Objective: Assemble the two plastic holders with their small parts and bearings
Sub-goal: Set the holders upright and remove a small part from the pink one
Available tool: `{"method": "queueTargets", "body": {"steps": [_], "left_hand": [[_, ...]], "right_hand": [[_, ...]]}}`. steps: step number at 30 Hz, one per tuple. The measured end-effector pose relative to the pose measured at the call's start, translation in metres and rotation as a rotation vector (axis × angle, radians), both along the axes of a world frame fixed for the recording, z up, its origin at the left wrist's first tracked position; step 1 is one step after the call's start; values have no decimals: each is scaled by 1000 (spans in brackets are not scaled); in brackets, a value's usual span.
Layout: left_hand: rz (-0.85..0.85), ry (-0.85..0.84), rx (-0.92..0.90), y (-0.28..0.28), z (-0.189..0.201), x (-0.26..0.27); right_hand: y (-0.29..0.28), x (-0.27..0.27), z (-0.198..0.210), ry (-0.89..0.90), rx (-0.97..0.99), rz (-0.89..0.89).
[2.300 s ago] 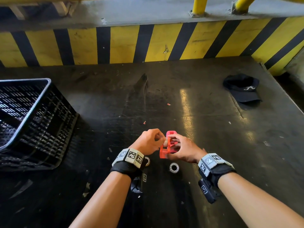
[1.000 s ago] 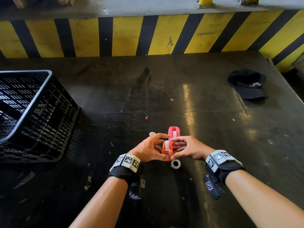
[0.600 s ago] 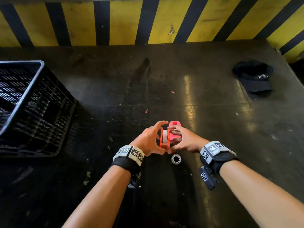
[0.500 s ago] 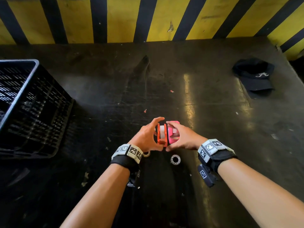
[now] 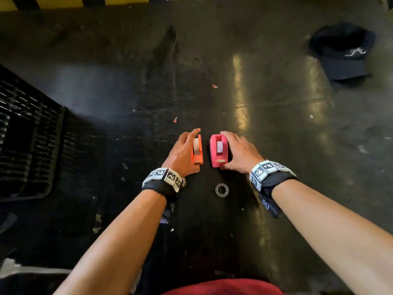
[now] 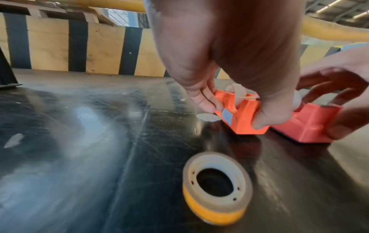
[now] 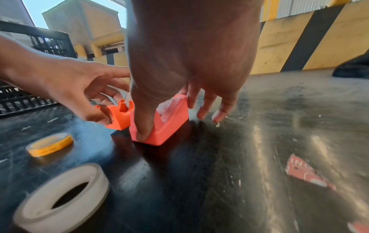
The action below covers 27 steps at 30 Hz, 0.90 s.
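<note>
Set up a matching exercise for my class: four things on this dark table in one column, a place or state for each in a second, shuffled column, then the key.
1. orange plastic holder
2. pink plastic holder
3. metal ring bearing
4. dark cap

A. lies far right, untouched
B. under the right hand
C. lies flat, nearer the person than both holders
D. gripped by the left hand

Pairs: 1-D, 2-B, 3-C, 4-A
</note>
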<state>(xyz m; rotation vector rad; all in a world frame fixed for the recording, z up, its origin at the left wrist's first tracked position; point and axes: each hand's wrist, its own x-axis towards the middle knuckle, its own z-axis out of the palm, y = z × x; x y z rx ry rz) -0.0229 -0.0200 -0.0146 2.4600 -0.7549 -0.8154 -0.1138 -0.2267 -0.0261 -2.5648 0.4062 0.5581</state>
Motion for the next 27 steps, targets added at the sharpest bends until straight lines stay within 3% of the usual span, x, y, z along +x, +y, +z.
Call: {"method": "queueTargets", "body": {"steps": [7,12,14,20,27], "left_hand": [[-50,-44,137,-6,-4,-3],[-71,-190,-94,-18,18,-4],[-111,-235,-107,-26,24,-4],[-161,-269,-26,-37,27,-1],[-130,-218,-247,-32,36,2]], "right_hand": [[-2,-1,7,-14,41,-39],[0,-4,24,-90,80,-17],[3,-5,29,-119,78,-2],[6,-8,41,-139,90,15],[0,-7,24,-102,95,-44]]}}
